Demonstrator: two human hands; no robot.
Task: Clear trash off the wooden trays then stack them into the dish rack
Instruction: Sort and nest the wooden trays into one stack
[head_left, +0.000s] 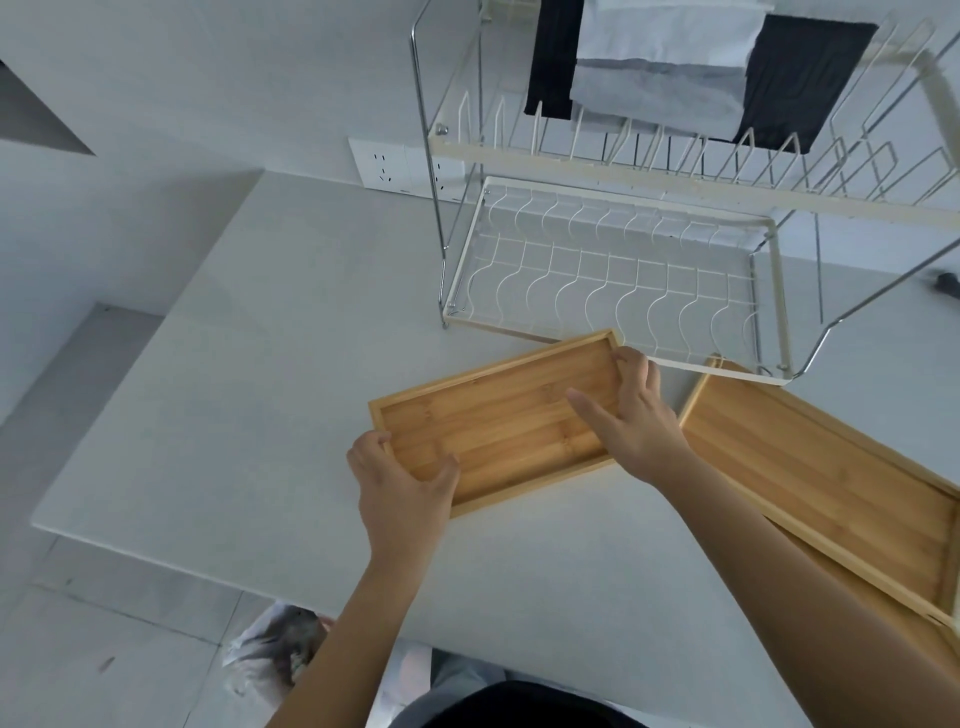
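Observation:
A small rectangular wooden tray (493, 415) lies on the white counter, just in front of the dish rack, with nothing inside it. My left hand (402, 486) grips its near left corner, thumb inside the rim. My right hand (631, 415) holds its far right end, fingers curled over the edge. A larger wooden tray (831, 478) lies to the right, its far corner tucked under the rack's front, on top of another wooden tray (930, 644). The white two-tier wire dish rack (597, 280) stands at the back with no dishes in it.
Black and white cloths (675, 67) hang behind the rack's upper tier. A wall socket (384, 166) sits left of the rack. A plastic trash bag (275, 660) hangs below the counter's near edge by my left arm. The counter (234, 389) extends to the left.

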